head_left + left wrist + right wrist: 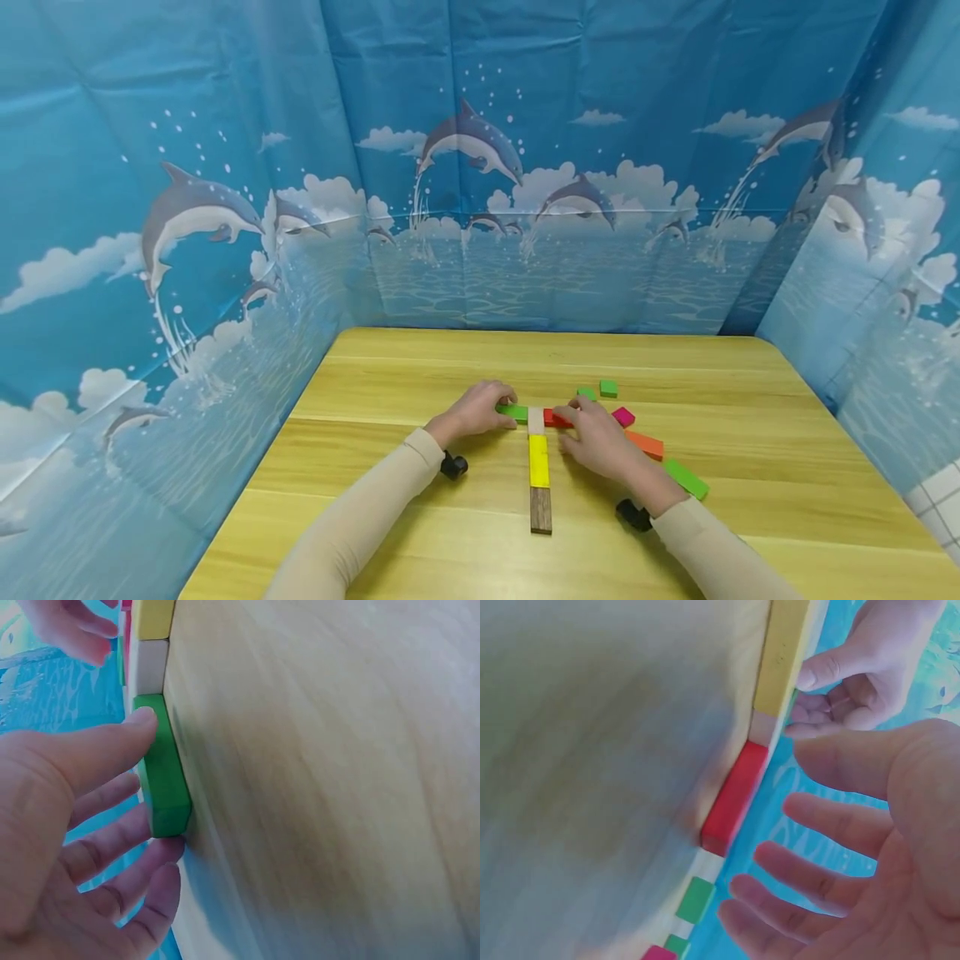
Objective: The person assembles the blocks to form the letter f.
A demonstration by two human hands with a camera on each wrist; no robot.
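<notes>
My left hand (480,408) lies over a green block (513,411). In the left wrist view its thumb (139,724) presses one side of the green block (161,780) and the fingers curl round the far end. This block butts against a pale block (536,420), the top of a line that runs on through a yellow block (538,460) and a brown block (541,510). A red block (556,418) lies on the pale block's other side. My right hand (592,437) hovers beside the red block (735,787), fingers (817,817) spread and holding nothing.
Loose blocks lie to the right on the wooden table (420,367): two small green ones (608,388), a magenta one (623,416), an orange one (645,444) and a long green one (686,478). Blue dolphin-print curtains (525,167) wall the table on three sides.
</notes>
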